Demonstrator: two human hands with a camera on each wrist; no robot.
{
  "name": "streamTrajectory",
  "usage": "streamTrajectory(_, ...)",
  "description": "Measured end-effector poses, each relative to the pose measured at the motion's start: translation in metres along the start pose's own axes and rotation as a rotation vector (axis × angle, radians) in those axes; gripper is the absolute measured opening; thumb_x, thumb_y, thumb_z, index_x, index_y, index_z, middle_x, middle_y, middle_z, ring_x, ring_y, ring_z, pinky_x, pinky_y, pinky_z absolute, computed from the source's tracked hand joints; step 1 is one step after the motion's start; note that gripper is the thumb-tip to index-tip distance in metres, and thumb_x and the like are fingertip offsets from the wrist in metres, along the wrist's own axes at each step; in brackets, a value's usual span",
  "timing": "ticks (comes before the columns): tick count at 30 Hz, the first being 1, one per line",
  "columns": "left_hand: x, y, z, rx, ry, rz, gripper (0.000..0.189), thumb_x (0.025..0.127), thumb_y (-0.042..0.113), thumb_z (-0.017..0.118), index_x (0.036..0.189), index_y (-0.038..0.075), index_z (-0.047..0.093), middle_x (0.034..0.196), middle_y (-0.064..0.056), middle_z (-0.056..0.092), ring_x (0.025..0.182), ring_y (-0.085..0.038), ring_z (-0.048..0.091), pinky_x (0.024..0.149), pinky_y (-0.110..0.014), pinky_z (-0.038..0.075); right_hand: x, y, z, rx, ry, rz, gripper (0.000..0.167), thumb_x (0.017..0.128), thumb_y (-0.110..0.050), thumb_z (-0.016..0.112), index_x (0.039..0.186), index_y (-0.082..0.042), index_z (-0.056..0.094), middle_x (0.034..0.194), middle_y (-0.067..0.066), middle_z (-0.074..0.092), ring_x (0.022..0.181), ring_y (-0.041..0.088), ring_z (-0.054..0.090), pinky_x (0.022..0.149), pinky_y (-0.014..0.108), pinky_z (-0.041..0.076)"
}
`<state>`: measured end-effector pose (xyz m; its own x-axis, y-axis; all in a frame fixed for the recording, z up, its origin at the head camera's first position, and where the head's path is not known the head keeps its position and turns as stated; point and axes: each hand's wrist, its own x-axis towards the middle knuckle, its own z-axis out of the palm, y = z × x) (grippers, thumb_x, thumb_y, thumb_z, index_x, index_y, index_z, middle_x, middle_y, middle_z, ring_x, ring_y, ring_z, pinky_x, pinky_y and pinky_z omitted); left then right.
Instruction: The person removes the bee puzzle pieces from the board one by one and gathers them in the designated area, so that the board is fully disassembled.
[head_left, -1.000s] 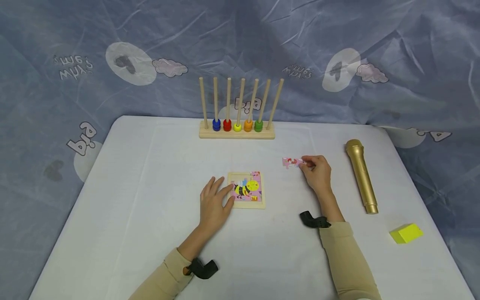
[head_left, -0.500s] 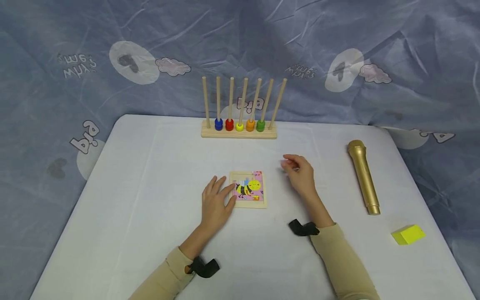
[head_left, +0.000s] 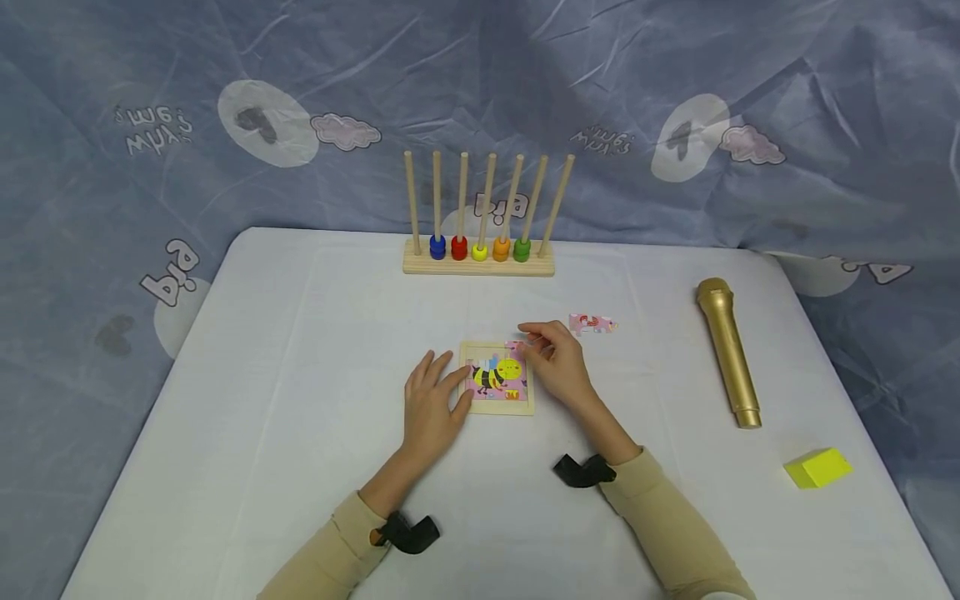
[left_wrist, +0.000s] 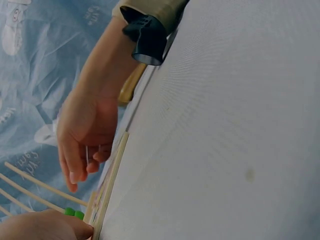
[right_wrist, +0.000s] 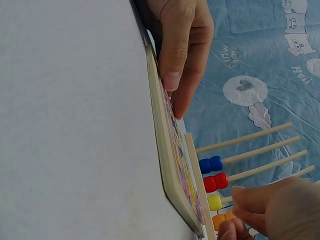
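A small wooden puzzle frame (head_left: 497,408) with a bee picture lies on the white table. My left hand (head_left: 432,417) rests at its left side, fingers spread and fairly straight, index finger and thumb touching the border. My right hand (head_left: 558,364) is over the frame's upper right corner, thumb and fingers bent together. A thin pale edge between its fingers in the left wrist view looks like a puzzle piece (left_wrist: 87,154); its face is hidden. Pink puzzle pieces (head_left: 592,323) lie on the table beyond the right hand. The right wrist view shows the frame (right_wrist: 167,165) nearly edge-on.
A wooden peg rack (head_left: 480,267) with blue, red, yellow, orange and green beads stands at the table's back. To the right lie a gold microphone (head_left: 727,354) and a yellow block (head_left: 817,468). A blue-grey printed cloth (head_left: 480,83) hangs behind.
My right hand has moved left from the loose pink pieces to the frame's upper right corner, uncovering those pieces. The left hand has stayed at the frame's left side.
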<state>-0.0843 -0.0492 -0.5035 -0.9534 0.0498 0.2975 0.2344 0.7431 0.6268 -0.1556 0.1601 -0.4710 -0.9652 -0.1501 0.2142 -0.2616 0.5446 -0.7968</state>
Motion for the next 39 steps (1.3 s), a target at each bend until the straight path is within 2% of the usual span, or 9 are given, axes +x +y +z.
streamTrajectory(6, 0.000, 0.000, 0.001, 0.003, -0.009, -0.006, 0.033, 0.086, 0.018, 0.072, 0.118, 0.009, 0.071, 0.141, -0.016, 0.053, 0.141, -0.038, 0.033, 0.113, -0.059, 0.024, -0.001, 0.009, 0.003, -0.076, -0.074, -0.033, 0.038, 0.083, -0.007, 0.074, 0.121, -0.001, 0.066, 0.094, 0.013, 0.056, 0.074, 0.018, 0.049, 0.063, 0.022, 0.037)
streamTrajectory(9, 0.000, 0.000, 0.001, 0.007, -0.012, -0.005, 0.033, 0.086, 0.019, 0.072, 0.118, 0.009, 0.071, 0.141, -0.016, 0.053, 0.141, -0.038, 0.033, 0.113, -0.058, 0.025, -0.002, 0.010, 0.004, -0.120, -0.107, -0.033, 0.037, 0.083, -0.008, 0.076, 0.119, -0.001, 0.067, 0.091, 0.010, 0.053, 0.071, 0.016, 0.046, 0.062, 0.023, 0.034)
streamTrajectory(16, 0.000, 0.001, 0.000, 0.013, -0.018, -0.007, 0.033, 0.086, 0.019, 0.072, 0.118, 0.010, 0.071, 0.141, -0.016, 0.053, 0.142, -0.038, 0.033, 0.112, -0.058, 0.025, -0.003, 0.011, 0.005, -0.133, -0.090, -0.032, 0.030, 0.082, -0.009, 0.077, 0.111, -0.003, 0.070, 0.088, 0.010, 0.052, 0.071, 0.016, 0.046, 0.061, 0.023, 0.034)
streamTrajectory(26, 0.001, 0.001, 0.001, 0.011, -0.005, 0.004, 0.033, 0.086, 0.018, 0.072, 0.118, 0.010, 0.071, 0.141, -0.015, 0.054, 0.141, -0.038, 0.034, 0.112, -0.058, 0.025, -0.003, 0.012, 0.004, -0.071, -0.076, -0.102, 0.027, 0.082, -0.006, 0.077, 0.106, -0.006, 0.064, 0.088, 0.010, 0.057, 0.071, 0.018, 0.049, 0.061, 0.022, 0.036)
streamTrajectory(34, 0.002, 0.000, 0.000, 0.005, -0.006, -0.005, 0.033, 0.086, 0.017, 0.072, 0.118, 0.010, 0.071, 0.141, -0.015, 0.054, 0.141, -0.038, 0.034, 0.112, -0.057, 0.025, -0.002, 0.014, 0.003, -0.001, -0.101, -0.095, 0.018, 0.090, 0.001, 0.064, 0.106, -0.007, 0.061, 0.088, 0.008, 0.060, 0.074, 0.018, 0.050, 0.067, 0.023, 0.041)
streamTrajectory(38, 0.000, 0.000, 0.001, -0.001, -0.020, -0.019, 0.033, 0.086, 0.017, 0.072, 0.119, 0.011, 0.071, 0.142, -0.014, 0.053, 0.142, -0.037, 0.033, 0.113, -0.056, 0.023, -0.002, 0.016, 0.004, 0.064, -0.084, -0.080, 0.015, 0.093, 0.000, 0.061, 0.106, -0.006, 0.062, 0.091, 0.011, 0.061, 0.079, 0.020, 0.050, 0.069, 0.021, 0.039)
streamTrajectory(39, 0.000, 0.000, 0.001, -0.005, -0.024, -0.024, 0.033, 0.086, 0.017, 0.072, 0.119, 0.011, 0.071, 0.142, -0.014, 0.053, 0.142, -0.036, 0.033, 0.114, -0.056, 0.023, -0.003, 0.010, 0.002, 0.079, -0.078, -0.072, 0.015, 0.092, 0.002, 0.060, 0.106, -0.003, 0.061, 0.092, 0.013, 0.061, 0.080, 0.022, 0.051, 0.069, 0.020, 0.038)
